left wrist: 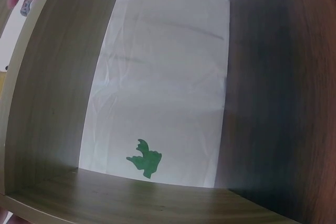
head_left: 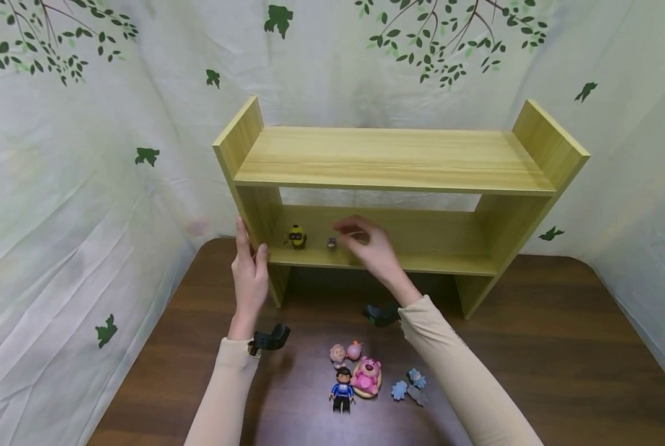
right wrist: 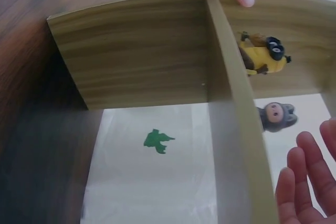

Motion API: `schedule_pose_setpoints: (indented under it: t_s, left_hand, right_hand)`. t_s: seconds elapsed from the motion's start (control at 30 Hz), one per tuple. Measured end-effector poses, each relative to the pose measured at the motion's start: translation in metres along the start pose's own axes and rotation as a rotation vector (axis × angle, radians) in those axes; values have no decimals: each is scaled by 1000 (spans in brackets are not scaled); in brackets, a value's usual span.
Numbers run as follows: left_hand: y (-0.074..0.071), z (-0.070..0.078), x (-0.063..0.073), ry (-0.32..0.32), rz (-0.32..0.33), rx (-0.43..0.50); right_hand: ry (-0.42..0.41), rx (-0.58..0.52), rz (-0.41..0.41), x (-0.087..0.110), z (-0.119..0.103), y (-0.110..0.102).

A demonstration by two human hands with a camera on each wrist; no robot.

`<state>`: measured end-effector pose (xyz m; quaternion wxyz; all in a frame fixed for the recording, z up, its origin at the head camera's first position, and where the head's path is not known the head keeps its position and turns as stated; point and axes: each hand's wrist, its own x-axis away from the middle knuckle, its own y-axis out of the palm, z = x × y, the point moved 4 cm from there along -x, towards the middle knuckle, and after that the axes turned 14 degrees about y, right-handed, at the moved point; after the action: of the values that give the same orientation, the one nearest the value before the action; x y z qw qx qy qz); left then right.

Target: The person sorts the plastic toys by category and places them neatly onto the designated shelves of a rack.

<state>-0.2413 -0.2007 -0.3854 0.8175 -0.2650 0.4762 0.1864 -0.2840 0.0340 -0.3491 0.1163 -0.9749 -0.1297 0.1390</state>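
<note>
My left hand [head_left: 249,279] grips the left side panel of a wooden shelf [head_left: 388,158], with the thumb over its front edge. On the middle board stands a yellow minion figure [head_left: 296,237] wearing dark goggles. To its right is a small grey figure with an eared hood [right wrist: 278,117], upright on the same board. My right hand [head_left: 371,244] hovers just beside this hooded figure, its fingers loosely bent and apart from it in the right wrist view. In the left wrist view the grey figure [left wrist: 26,8] shows partly, near fingertips at the upper left corner.
On the brown table [head_left: 160,371] in front lie a pink bear figure [head_left: 368,376], a toy man in blue [head_left: 342,390], small pink figures [head_left: 338,354] and several blue-grey pieces [head_left: 399,390]. A white leaf-print cloth [head_left: 332,62] hangs behind the shelf.
</note>
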Motion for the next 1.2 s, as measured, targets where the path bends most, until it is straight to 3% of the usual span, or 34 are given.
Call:
schedule_pose_setpoints:
  t_s: [0.2,0.43,0.57,0.67,0.87,1.2]
  left_hand:
    - [0,0,0,10,1,-3]
    - [3,2,-3,25,-1,2]
    - [2,2,-2,21,-6,0]
    - [1,2,0,15,-3,-4]
    - [-6,1,2,15,6,-19]
    - [-2,2,1,30,-3,-11]
  right_hand:
    - [-44,-27,-7,8,-8,-7]
    - [-54,-32,-4,35,-40,-15]
    - [-59,-44,-7,45,-43,-18]
    - [-52,-64,-31,52,-38,-17]
    - [8,-113,-72,59,-5,-12]
    - [36,-118,-81,85,22,-12]
